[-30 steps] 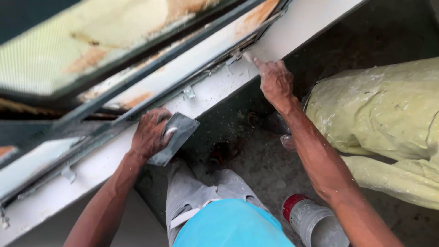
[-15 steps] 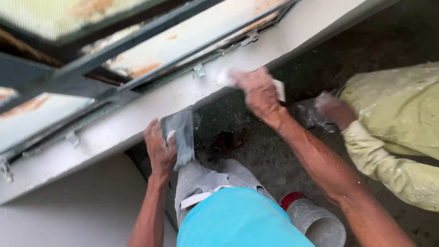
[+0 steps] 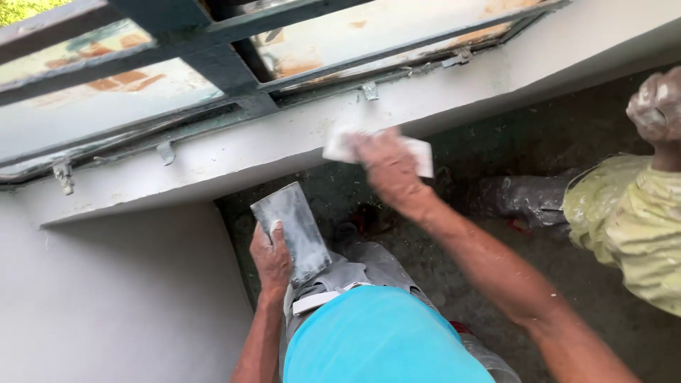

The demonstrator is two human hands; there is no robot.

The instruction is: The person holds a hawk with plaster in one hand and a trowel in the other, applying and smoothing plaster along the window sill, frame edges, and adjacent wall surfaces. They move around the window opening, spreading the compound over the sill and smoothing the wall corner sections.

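our right hand (image 3: 386, 167) grips a white putty blade (image 3: 418, 156) whose edge sticks out past the fingers and presses on the window sill ledge (image 3: 213, 167), while our left hand (image 3: 273, 255) clenches a grey plaster hawk (image 3: 291, 230), its board above the thumb. tilting the hawk could spill filler; a co-worker's coated hand (image 3: 656, 106) sits well apart.

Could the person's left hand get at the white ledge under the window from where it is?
Probably yes: the left hand sits just below the ledge with nothing between them, but it holds a flat grey trowel, so the blade would touch first.
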